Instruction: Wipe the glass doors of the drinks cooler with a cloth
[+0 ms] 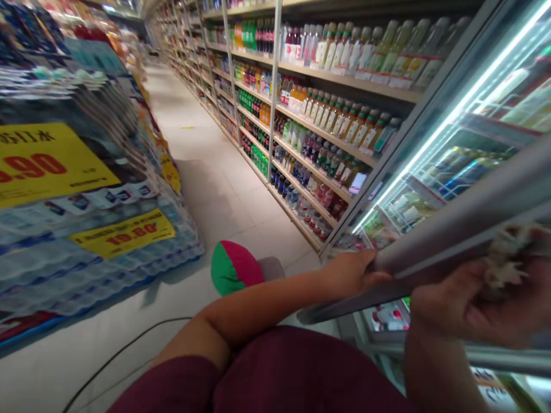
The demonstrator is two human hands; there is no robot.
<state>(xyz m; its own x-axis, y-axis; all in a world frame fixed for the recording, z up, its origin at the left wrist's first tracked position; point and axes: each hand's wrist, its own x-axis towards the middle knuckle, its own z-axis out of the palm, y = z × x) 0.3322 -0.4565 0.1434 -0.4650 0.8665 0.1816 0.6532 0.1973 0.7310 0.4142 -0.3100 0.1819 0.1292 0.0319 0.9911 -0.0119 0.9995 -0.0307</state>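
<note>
My left hand is closed around the edge of a grey-framed glass fridge door, which stands ajar at the right. Further along the same frame, my right hand is closed on a crumpled, whitish cloth. The cloth lies against the inner side of the door frame; part of it is blurred. Behind the door, lit fridge shelves hold bottles and packs. Some of the right fingers are hidden by the cloth.
Long shelves of bottled drinks run along the right of the aisle. Stacked water packs with yellow price signs stand at left. A green and pink round cushion sits near my left forearm. A black cable crosses the floor.
</note>
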